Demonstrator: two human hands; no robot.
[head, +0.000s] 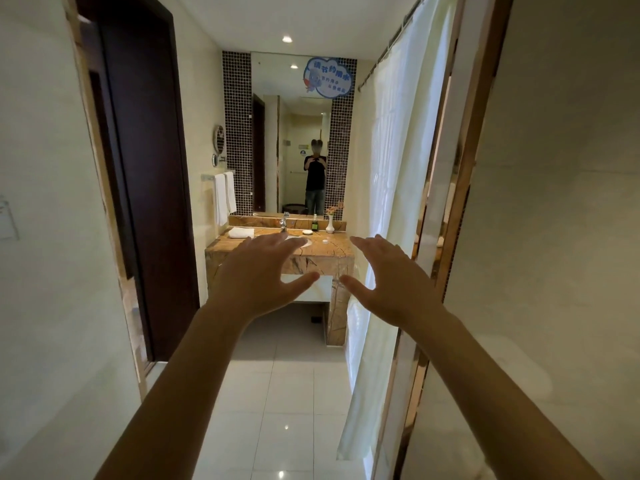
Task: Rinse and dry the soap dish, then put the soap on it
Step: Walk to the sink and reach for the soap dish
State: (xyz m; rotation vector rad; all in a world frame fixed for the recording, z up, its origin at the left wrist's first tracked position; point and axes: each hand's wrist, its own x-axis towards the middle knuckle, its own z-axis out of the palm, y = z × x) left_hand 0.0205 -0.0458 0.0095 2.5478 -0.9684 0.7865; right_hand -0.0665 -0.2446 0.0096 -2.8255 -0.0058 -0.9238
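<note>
I stand in a bathroom doorway, well short of the brown marble vanity [311,263]. My left hand [263,275] and my right hand [388,275] are stretched out in front of me, fingers straight and spread, holding nothing. A small white soap dish [307,232] sits at the back of the countertop, right of the chrome tap [284,221]. Another small white round thing [325,241] lies further right on the counter; I cannot tell what it is. The white sink basin [299,241] is partly hidden behind my left fingers. A folded white towel [241,232] lies on the counter's left end.
A dark bottle [314,225] and a white vase [330,226] stand at the counter's back. White towels [224,197] hang on the left wall. A dark door [145,168] is on the left, a white shower curtain [391,202] on the right. Pale floor tiles [287,393] lead to the vanity.
</note>
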